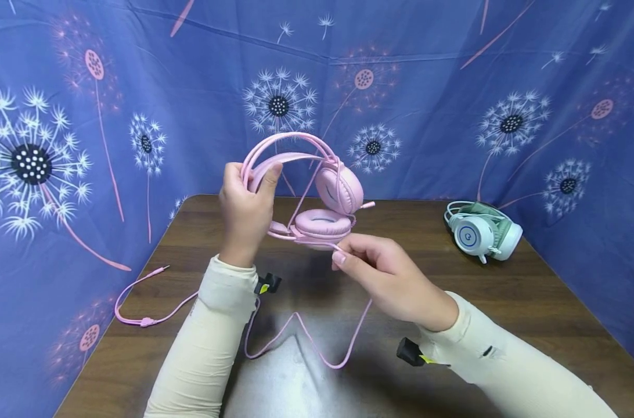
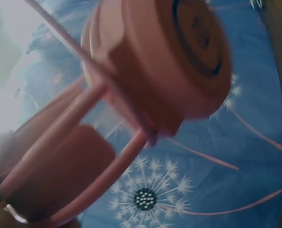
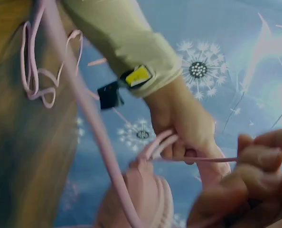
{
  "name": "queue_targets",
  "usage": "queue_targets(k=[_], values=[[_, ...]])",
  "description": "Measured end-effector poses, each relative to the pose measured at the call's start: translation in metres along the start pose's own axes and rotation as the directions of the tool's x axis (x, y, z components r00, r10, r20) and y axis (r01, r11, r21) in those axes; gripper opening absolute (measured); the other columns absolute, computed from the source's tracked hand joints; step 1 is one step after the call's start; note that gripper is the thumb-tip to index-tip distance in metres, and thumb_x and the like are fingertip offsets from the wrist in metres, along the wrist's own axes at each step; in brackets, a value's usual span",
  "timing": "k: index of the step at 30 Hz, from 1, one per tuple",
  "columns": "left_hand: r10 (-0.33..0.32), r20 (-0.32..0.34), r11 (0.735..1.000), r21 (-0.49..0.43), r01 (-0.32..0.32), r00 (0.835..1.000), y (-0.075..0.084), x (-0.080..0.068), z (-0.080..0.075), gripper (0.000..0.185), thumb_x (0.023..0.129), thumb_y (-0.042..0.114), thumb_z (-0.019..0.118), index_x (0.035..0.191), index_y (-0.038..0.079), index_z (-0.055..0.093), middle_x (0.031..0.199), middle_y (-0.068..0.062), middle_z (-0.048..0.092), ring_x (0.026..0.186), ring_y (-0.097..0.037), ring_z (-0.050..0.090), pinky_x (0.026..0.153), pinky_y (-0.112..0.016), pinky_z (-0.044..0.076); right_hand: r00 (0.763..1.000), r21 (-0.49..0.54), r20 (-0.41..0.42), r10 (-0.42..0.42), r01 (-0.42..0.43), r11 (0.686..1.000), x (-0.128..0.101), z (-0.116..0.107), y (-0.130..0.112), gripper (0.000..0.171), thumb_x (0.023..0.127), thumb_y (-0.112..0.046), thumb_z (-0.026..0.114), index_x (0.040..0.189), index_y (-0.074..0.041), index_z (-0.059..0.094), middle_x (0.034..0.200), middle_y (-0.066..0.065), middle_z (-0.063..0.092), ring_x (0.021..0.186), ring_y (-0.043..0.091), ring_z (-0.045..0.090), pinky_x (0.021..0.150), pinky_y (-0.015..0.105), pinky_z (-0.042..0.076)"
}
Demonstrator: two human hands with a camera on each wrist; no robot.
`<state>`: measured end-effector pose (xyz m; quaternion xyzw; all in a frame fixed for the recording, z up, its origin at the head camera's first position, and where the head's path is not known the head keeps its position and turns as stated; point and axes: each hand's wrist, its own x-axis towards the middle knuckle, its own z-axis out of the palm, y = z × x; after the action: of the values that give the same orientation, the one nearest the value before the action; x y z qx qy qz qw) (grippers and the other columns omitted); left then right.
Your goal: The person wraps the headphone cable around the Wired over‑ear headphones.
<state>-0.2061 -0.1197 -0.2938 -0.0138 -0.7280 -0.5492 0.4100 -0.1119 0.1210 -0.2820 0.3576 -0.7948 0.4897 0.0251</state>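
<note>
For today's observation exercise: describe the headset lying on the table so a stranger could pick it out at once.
Start at the brown wooden table and look to its far right corner, by the blue dandelion-print backdrop. The white headset lies there untouched. Unlike the pink headset held in both hands, it is white with pale green parts.

We see the pink headset (image 1: pixel 317 191) as smooth plastic with a soft sheen, its ear pads (image 1: pixel 323 223) matt and cushiony (likely a leather-like skin). Its cable (image 1: pixel 301 334) looks like smooth, rubbery plastic. The bench (image 1: pixel 531 302) reads as dark wood grain with a faint gloss near us. The backdrop (image 1: pixel 139 87) is matt printed cloth, creased in places. Our sleeves (image 1: pixel 212 325) are a plain matt knit. The white headset (image 1: pixel 479 232) looks like glossy plastic.
</note>
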Motion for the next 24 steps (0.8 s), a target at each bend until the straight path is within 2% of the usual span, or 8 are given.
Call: queue_targets(k=[3,6,8,10,12,13,19,24], values=[[0.009,0.113,0.998,0.064,-0.016,0.994,0.004,-0.002,-0.002,0.060,0.086,0.064,0.075,0.097,0.011,0.051,0.073,-0.002,0.042,0.068,-0.020,0.045,0.059,-0.037,0.037,0.998,-0.060,-0.067,-0.019,0.015,0.998,-0.001,-0.006,-0.003,0.018,0.105,-0.012,0.059,0.091,-0.018,0.067,0.070,-0.001,0.046,0.062,0.014,0.044,0.054,0.029,0.039],[0.033,0.213,0.994,0.092,-0.054,0.977,0.010,-0.003,-0.004,0.060,0.086,0.066,0.074,0.096,0.013,0.048,0.072,-0.002,0.043,0.067,-0.019,0.046,0.058,-0.038,0.039,0.986,-0.227,-0.122,-0.114,0.085,0.970,0.000,-0.015,-0.004,0.013,0.103,-0.012,0.064,0.094,-0.020,0.071,0.072,-0.006,0.050,0.062,0.011,0.046,0.054,0.025,0.039],[0.064,0.266,0.990,0.102,-0.094,0.962,0.012,-0.004,-0.005,0.059,0.085,0.064,0.076,0.094,0.013,0.047,0.072,-0.002,0.043,0.066,-0.019,0.046,0.057,-0.038,0.039,0.962,-0.384,-0.140,-0.234,0.165,0.909,0.001,-0.023,-0.003,0.007,0.099,-0.013,0.070,0.096,-0.019,0.073,0.072,-0.008,0.050,0.062,0.007,0.045,0.054,0.020,0.037],[0.094,0.301,0.986,0.105,-0.131,0.949,0.014,-0.004,-0.005,0.059,0.084,0.062,0.079,0.091,0.013,0.046,0.071,-0.002,0.043,0.065,-0.018,0.046,0.056,-0.038,0.039,0.922,-0.533,-0.145,-0.360,0.234,0.813,0.004,-0.032,-0.001,0.005,0.094,-0.013,0.075,0.095,-0.018,0.074,0.073,-0.010,0.050,0.064,0.004,0.045,0.056,0.017,0.036],[0.112,0.333,0.983,0.101,-0.154,0.936,0.016,-0.003,-0.007,0.058,0.083,0.060,0.081,0.090,0.014,0.046,0.070,-0.002,0.042,0.064,-0.018,0.045,0.054,-0.038,0.038,0.882,-0.630,-0.140,-0.449,0.271,0.728,0.006,-0.042,0.002,0.007,0.090,-0.013,0.080,0.093,-0.016,0.075,0.072,-0.010,0.048,0.065,0.004,0.044,0.059,0.015,0.035],[0.112,0.347,0.983,0.098,-0.155,0.931,0.016,-0.003,-0.007,0.058,0.082,0.059,0.081,0.090,0.014,0.045,0.070,-0.002,0.042,0.064,-0.018,0.045,0.054,-0.038,0.038,0.872,-0.658,-0.143,-0.469,0.270,0.703,0.007,-0.046,0.004,0.008,0.089,-0.013,0.081,0.093,-0.016,0.075,0.072,-0.009,0.048,0.066,0.004,0.044,0.059,0.015,0.035],[0.090,0.404,0.990,0.059,-0.124,0.910,0.025,-0.006,-0.018,0.058,0.081,0.055,0.084,0.095,0.015,0.045,0.074,-0.003,0.043,0.065,-0.019,0.045,0.054,-0.037,0.039,0.864,-0.724,-0.147,-0.481,0.238,0.648,0.008,-0.066,0.013,0.014,0.083,-0.015,0.088,0.089,-0.015,0.075,0.071,-0.007,0.053,0.066,0.005,0.048,0.060,0.018,0.037],[0.116,0.479,0.986,0.048,-0.158,0.870,0.034,-0.008,-0.026,0.056,0.081,0.052,0.085,0.095,0.015,0.045,0.074,-0.002,0.043,0.067,-0.019,0.047,0.055,-0.037,0.040,0.866,-0.777,-0.091,-0.492,0.247,0.578,0.009,-0.076,0.019,0.019,0.079,-0.020,0.091,0.083,-0.015,0.073,0.071,-0.007,0.057,0.064,0.004,0.048,0.058,0.021,0.040]])
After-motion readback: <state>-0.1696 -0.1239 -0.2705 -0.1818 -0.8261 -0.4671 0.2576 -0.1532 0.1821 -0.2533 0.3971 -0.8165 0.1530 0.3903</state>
